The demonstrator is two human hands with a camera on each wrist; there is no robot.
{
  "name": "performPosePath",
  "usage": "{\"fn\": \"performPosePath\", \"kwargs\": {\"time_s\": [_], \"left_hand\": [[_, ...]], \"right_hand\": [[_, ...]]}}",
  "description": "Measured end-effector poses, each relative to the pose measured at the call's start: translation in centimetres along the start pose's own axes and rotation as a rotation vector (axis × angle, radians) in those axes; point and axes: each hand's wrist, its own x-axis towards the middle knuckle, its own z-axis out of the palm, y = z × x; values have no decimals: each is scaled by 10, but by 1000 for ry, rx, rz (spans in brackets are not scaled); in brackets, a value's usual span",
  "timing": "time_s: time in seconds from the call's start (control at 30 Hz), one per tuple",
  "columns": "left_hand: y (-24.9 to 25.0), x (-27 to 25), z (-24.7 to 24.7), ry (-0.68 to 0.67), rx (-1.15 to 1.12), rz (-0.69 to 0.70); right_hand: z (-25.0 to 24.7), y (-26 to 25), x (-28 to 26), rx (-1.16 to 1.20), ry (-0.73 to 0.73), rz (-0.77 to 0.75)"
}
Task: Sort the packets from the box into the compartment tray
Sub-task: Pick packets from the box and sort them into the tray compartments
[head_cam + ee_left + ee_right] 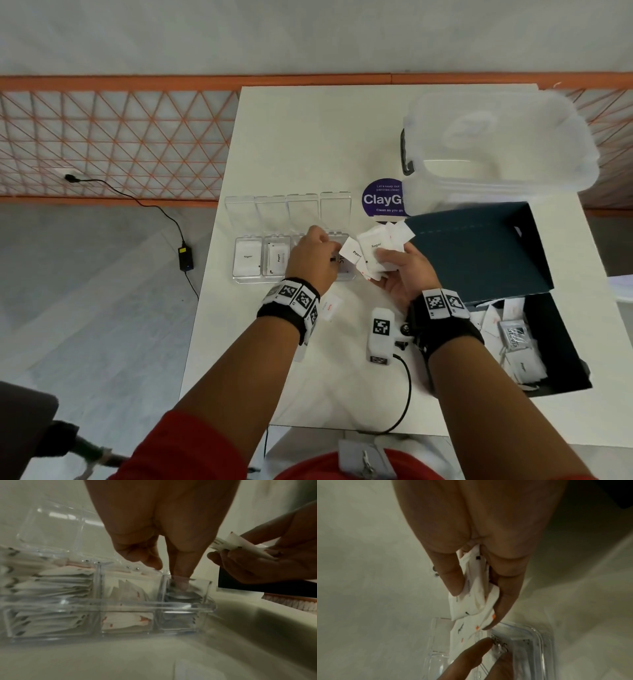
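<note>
the tray (239, 274) at mid frame already has packets in every slot. the left hand (313, 255) pokes curled fingers into the right slot; whether it holds anything, i cannot tell. the right hand (399, 270) pinches a bunch of packets (375, 246). more wait in the box (548, 346), lower right.

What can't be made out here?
- Third tray compartment, head view: covered by the left hand.
- Whether that hand pinches a packet in the end compartment: left wrist view blurred.
- Packet count in the right hand: fanned, overlapping.
- Box contents: right forearm covers part.
- Loose packet print: too small.
</note>
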Motion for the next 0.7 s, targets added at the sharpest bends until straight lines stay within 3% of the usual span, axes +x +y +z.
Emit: {"fn": "performPosePath", "kwargs": {"time_s": [0.13,0.3,0.47,0.53,0.7], "left_hand": [[1,4,0,19,166,56],[-1,4,-4,2,87,53],[-7,-21,-15,226,-144,55],[-11,-39,-17,254,-190,48],[-15,-66,10,-128,61,-79]], "right_hand": [[0,-1,-1,-16,-4,2],[-1,2,-1,-28,-7,10],[2,5,-1,-25,-17,22],[4,5,0,-26,-19,24],[7,9,-1,-39,-40,45]]}}
